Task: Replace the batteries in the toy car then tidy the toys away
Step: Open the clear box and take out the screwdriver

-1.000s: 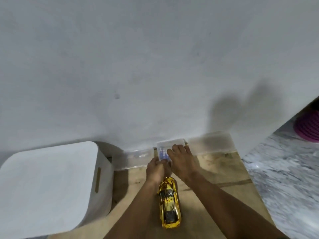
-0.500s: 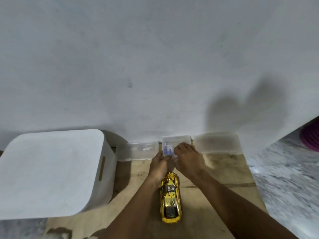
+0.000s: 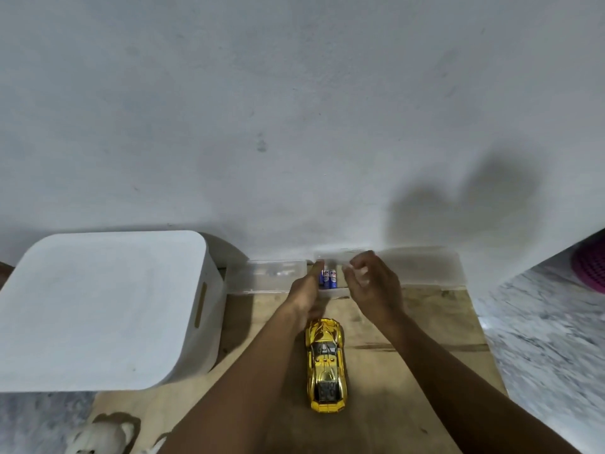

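1. Head view: your gold toy car [image 3: 324, 362] sits on the wooden board [image 3: 409, 371], just behind your hands.
2. Blue batteries [image 3: 329, 278] sit in the small clear box [image 3: 330, 292] by the wall.
3. Your right hand [image 3: 370, 283] curls round the clear lid [image 3: 334, 255]. Your left hand [image 3: 306, 290] is against the box; I cannot tell whether it grips.
4. Jerking the lid could tip the box and scatter the batteries.
5. Another clear box [image 3: 268, 276] and the white bin [image 3: 98, 306] crowd your left, and the board ends on your right.

Looks forward and down from head height, close over the wooden board [image 3: 451, 322], facing the white wall [image 3: 294, 93].
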The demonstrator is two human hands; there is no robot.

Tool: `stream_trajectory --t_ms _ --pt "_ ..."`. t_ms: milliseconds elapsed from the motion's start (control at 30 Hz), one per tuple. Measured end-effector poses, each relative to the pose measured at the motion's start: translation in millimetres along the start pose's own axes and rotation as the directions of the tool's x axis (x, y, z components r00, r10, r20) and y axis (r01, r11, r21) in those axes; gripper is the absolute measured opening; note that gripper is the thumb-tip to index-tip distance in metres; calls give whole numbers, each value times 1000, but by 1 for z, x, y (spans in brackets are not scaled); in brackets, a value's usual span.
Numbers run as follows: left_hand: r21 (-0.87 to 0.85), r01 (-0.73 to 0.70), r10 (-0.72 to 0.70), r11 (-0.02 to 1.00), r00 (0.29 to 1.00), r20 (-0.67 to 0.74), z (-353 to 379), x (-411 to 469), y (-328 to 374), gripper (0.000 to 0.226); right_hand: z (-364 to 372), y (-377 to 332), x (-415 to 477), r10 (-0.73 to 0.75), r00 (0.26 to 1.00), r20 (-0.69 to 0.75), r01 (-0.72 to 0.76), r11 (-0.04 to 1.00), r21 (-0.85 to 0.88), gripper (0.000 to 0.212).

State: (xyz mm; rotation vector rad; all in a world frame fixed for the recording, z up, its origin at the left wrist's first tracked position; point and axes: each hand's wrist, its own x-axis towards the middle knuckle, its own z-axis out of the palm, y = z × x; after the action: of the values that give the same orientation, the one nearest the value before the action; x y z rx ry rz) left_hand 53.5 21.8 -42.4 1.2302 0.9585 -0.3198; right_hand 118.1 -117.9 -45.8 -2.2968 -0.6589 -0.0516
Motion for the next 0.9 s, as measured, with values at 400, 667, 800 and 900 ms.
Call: stream_trajectory --t_ms 400,667,800,900 --pt "-136 85 -78 987 995 57 -3 9 0 63 37 -10 36 404 814 417 -336 914 -228 38" --pt "-194 110 -95 975 992 84 -8 11 5 67 52 -11 55 453 721 525 -377 891 -252 28" --pt "-193 90 -71 977 992 106 -10 12 7 60 60 -12 56 427 674 603 -403 897 -185 15" --pt "-185 91 -71 979 991 115 -12 12 9 54 68 -16 55 422 676 604 -407 897 -171 11"
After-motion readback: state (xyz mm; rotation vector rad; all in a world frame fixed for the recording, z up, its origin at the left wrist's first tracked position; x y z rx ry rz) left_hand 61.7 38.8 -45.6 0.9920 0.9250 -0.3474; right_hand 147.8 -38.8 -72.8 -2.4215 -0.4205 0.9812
